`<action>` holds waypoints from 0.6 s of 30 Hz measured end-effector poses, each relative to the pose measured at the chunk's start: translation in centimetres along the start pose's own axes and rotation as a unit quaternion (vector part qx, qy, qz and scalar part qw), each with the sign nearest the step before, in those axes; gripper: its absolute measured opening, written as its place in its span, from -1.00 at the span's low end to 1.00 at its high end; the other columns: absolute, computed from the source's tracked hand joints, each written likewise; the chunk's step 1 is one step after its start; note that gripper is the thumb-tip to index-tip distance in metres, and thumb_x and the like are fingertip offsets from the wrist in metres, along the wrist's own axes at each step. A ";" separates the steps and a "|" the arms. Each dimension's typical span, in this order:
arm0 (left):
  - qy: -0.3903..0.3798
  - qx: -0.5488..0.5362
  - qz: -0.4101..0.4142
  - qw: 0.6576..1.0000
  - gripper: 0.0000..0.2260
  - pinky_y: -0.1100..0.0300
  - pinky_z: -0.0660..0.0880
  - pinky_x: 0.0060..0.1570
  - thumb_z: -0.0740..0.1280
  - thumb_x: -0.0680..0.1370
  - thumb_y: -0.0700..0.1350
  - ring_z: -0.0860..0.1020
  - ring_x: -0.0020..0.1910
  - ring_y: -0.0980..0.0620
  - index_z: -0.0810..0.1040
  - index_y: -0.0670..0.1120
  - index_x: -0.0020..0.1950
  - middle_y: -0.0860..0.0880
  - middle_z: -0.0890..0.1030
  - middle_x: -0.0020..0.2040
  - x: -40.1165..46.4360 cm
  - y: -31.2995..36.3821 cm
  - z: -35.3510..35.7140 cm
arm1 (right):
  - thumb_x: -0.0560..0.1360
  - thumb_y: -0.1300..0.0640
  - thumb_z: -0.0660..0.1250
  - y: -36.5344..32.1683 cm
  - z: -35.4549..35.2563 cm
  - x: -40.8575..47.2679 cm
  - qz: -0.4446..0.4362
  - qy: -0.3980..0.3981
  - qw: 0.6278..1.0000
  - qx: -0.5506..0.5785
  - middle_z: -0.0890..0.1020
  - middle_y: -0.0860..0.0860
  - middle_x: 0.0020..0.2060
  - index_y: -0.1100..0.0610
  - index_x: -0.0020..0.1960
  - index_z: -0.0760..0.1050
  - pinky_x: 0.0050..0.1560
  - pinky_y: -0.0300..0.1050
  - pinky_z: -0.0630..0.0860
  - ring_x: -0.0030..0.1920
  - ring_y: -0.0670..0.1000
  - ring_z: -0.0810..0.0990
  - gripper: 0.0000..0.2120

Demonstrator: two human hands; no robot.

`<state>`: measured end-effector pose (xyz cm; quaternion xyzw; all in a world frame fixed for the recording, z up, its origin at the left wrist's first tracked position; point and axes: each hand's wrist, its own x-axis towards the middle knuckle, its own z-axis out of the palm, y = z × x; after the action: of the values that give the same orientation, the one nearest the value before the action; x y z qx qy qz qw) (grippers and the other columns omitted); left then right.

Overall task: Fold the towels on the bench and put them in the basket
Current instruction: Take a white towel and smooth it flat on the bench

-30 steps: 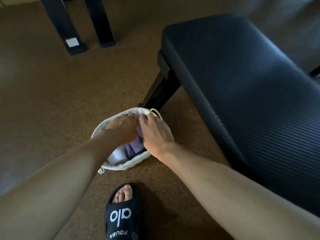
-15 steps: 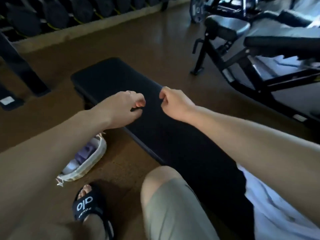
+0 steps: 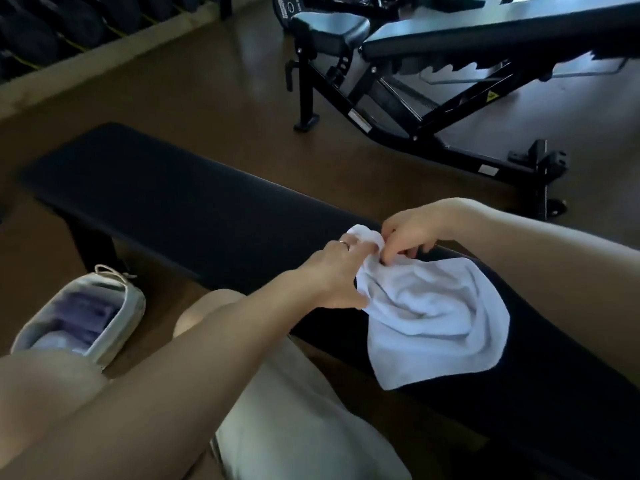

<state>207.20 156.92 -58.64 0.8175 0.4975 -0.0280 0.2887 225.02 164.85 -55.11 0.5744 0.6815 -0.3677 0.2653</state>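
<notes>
A brown floor (image 3: 214,88) fills the room. A second black workout bench (image 3: 450,46) stands on the floor at the top right, tilted on a black metal frame (image 3: 398,133). A small yellow sticker (image 3: 492,97) sits on that frame. Dark round weights (image 3: 52,22) line up in a row along the top left corner.

I log one white towel (image 3: 436,317), crumpled, on the desk (image 3: 194,199) near its right end; basket (image 3: 133,308) on floor holds folded purple towels (image 3: 86,315).
</notes>
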 end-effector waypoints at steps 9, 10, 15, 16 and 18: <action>0.095 0.065 0.015 0.993 -0.75 0.00 0.50 0.19 0.23 0.67 0.02 0.47 0.22 -0.08 0.46 0.04 0.33 -0.05 0.47 0.28 -0.3 -0.9 0.6 | 0.56 0.23 0.33 -0.4 2.2 0.3 -0.069 0.144 0.974 0.163 0.69 0.18 -0.03 0.17 0.06 0.65 -0.22 -0.18 0.60 -0.12 0.05 0.70 -0.85; 0.108 0.033 0.008 0.994 -0.81 0.01 0.53 0.09 0.21 0.68 0.01 0.51 0.13 -0.06 0.47 0.02 0.26 -0.03 0.51 0.19 -0.5 -1.2 0.1 | 0.56 0.22 0.32 -0.7 2.0 0.2 -0.085 0.160 0.970 0.161 0.69 0.13 -0.02 0.14 0.06 0.65 -0.19 -0.16 0.61 -0.07 0.04 0.70 -0.85; 0.210 -0.183 -0.101 0.955 -0.82 0.05 0.36 -0.28 0.17 0.66 -0.01 0.45 -0.28 -0.01 0.37 -0.10 -0.04 -0.03 0.53 -0.21 -1.2 -4.4 -3.4 | 0.57 0.00 0.36 -3.3 0.9 -0.4 -0.158 0.255 0.920 0.254 0.63 -0.04 0.05 0.08 0.12 0.62 -0.02 -0.14 0.48 0.07 -0.04 0.57 -0.79; 0.234 -0.201 -0.126 0.943 -0.81 0.06 0.37 -0.27 0.18 0.66 0.00 0.43 -0.28 0.00 0.38 -0.11 -0.02 -0.03 0.52 -0.20 -1.3 -5.2 -4.2 | 0.57 -0.11 0.37 -3.8 0.8 -0.3 -0.174 0.239 0.912 0.285 0.61 -0.05 0.08 0.08 0.17 0.59 0.01 -0.14 0.46 0.07 -0.07 0.54 -0.69; 0.275 -0.222 -0.176 0.919 -0.82 0.13 0.40 -0.26 0.21 0.66 0.00 0.47 -0.22 0.03 0.44 -0.11 0.01 -0.03 0.54 -0.14 -1.3 -6.9 -5.6 | 0.51 -0.25 0.40 -4.8 0.7 -0.1 -0.199 0.210 0.921 0.260 0.55 -0.12 0.16 0.00 0.31 0.49 0.08 -0.14 0.48 0.14 -0.11 0.52 -0.52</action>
<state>199.46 161.00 -56.60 0.6071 0.6867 0.2586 0.3050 220.27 163.84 -54.51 0.5398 0.7019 -0.4485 -0.1214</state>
